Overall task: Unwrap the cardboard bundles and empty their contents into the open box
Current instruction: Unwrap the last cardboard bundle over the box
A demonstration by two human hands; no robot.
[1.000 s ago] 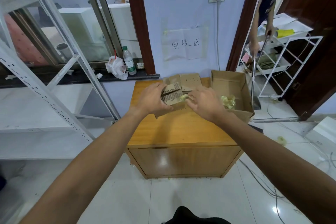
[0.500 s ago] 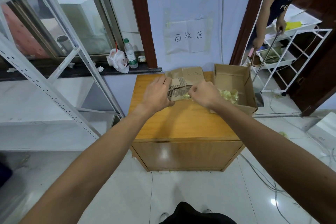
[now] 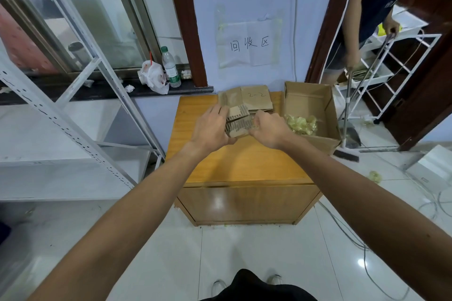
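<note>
While left hand (image 3: pixel 209 129) clasps bundle (image 3: pixel 239 125), right hand (image 3: pixel 268 129) grips

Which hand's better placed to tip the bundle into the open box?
Right, likely. The right hand grips the cardboard bundle on the side beside the open box; the left hand holds its far side.

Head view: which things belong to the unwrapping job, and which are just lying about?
Job: cardboard bundle, gripped by left hand and right hand; open box; yellow contents inside it.
Lying about: water bottle, plastic bag, wall sign.
</note>
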